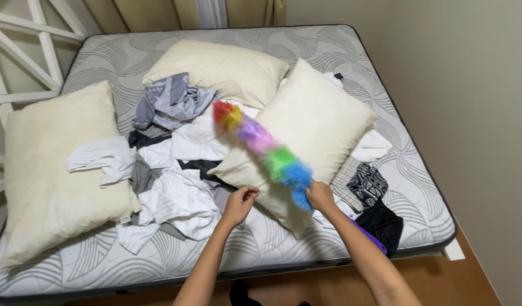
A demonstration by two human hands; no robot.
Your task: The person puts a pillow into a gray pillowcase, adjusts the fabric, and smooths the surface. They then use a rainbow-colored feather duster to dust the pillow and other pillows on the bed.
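Note:
A rainbow-coloured fluffy duster (261, 144) stretches up and left over a cream pillow (323, 124) in the middle of the bed. My right hand (320, 196) is closed on the duster's blue end; its purple handle shows along my forearm. My left hand (240, 203) hovers beside it with fingers pinched together, over the pillow's lower edge and the white clothes (176, 198). I cannot tell whether it holds anything.
A grey patterned mattress (272, 249) carries a heap of white, grey and black clothes, a second cream pillow (51, 175) at the left and a third (221, 68) at the back. A beige wall runs along the right, a white lattice frame (23, 62) at the left.

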